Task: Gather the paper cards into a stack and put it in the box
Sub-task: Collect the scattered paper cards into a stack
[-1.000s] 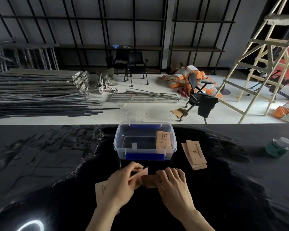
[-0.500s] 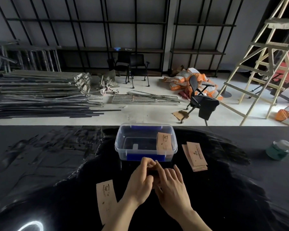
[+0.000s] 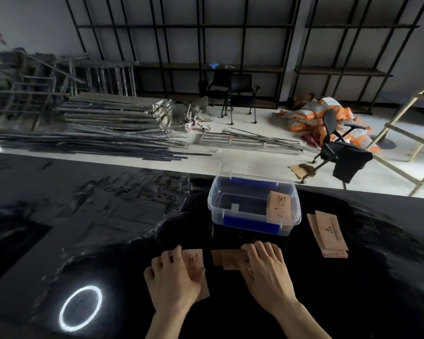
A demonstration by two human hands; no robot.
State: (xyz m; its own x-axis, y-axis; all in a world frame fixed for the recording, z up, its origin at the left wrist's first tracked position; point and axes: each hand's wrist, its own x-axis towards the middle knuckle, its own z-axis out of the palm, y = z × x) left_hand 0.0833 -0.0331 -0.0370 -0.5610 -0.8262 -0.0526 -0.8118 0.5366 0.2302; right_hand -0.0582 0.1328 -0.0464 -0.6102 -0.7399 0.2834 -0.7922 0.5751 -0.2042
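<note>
1. Two bare hands are on the black counter (image 3: 83, 216) in the head view, near edge, well apart from each other.
2. Left hand (image 3: 174, 277) lies palm down, fingers spread and flat, pressing on a single paper card (image 3: 196, 263) that lies on the counter; part of the card shows past the fingers on the right and near sides.
3. Right hand (image 3: 267, 267) rests over a small stack of cards (image 3: 227, 259), fingers curled onto its right end; whether the stack is gripped or only pinned down cannot be told. The stack's edges are uneven, its left end uncovered.
4. Single card and small stack lie near each other with a strip of bare counter between them.
5. Clear plastic box (image 3: 253, 206) with blue parts stands open, just beyond the hands. One card (image 3: 279, 207) leans inside against its right end.
6. Another pile of cards (image 3: 328, 233) lies on the counter just right of the box, fanned slightly, untouched.
7. Ring-shaped light reflection (image 3: 80, 308) shows on the counter, near left.
</note>
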